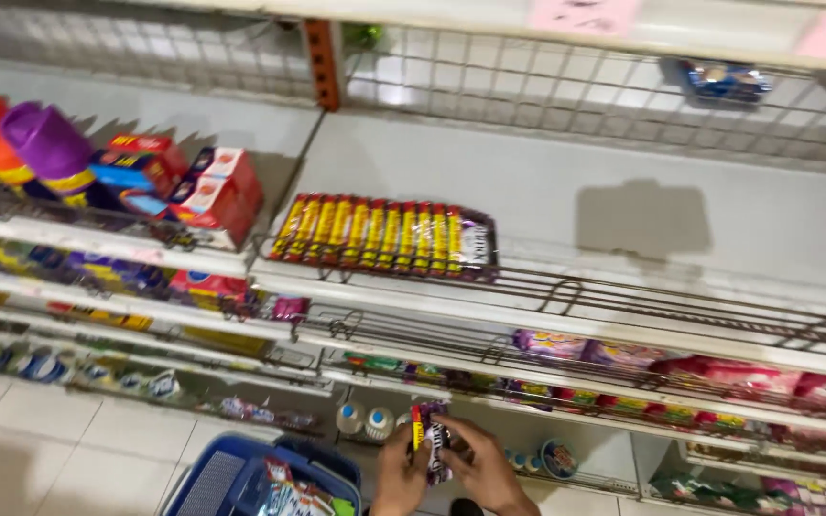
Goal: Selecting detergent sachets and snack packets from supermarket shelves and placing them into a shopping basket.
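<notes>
Both hands close their grip on one small snack pack (pixel 435 441), the left hand (pixel 400 475) at its near edge and the right hand (pixel 487 470) wrapped round its far side, low in front of the shelves, just right of the blue basket (pixel 231 478) holding more packets. Judging by this, the pack is between basket and shelf. A matching row of yellow-and-red packs (pixel 380 235) lies on the top shelf (pixel 623 239); placing it there would call for a lift well upward.
</notes>
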